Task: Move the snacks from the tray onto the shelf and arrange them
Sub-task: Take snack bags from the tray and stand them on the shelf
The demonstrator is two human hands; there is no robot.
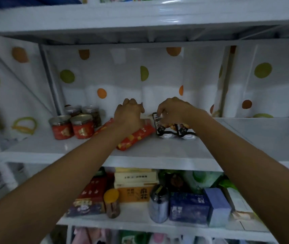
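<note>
Red snack packet [136, 136] lies flat on the shelf [61, 148], black pouches [175, 133] just beside it on the right. Right hand [172, 110], grip pinching the pouches' top edge. Left hand [128, 114] curled over the red snack packet; whether that grip holds anything, can't tell. Red-labelled jars [71, 127] stand to the left.

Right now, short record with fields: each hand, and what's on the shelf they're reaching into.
left hand: grips the red packet
right hand: pinches the top edge of the black packet
red packet: lies angled on the shelf
black packet: right of the red packet
jars: four, left of the red packet
</note>
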